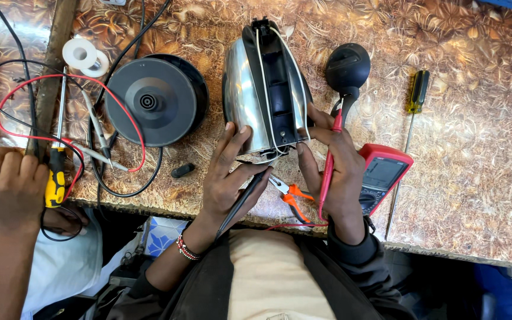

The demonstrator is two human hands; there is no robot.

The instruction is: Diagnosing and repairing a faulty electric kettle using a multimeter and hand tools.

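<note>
A steel electric kettle [245, 95] lies on its side on the patterned table [469, 154], its black handle opened up with white wires along it. My left hand [227, 178] holds a black test probe [241, 204] and rests its fingertips on the kettle's steel wall. My right hand [332, 169] holds a red test probe [329, 169], fingers pressed at the lower end of the kettle's handle. A red multimeter [383, 175] lies just right of my right hand.
The kettle's round black base [155, 101] sits to the left, its black lid [348, 68] to the right. Orange-handled pliers [291, 195], a yellow-handled screwdriver [415, 98], white tape rolls [84, 56] and red and black leads lie about. Another person's hand [7, 186] holds a yellow-handled screwdriver [56, 178] at the left edge.
</note>
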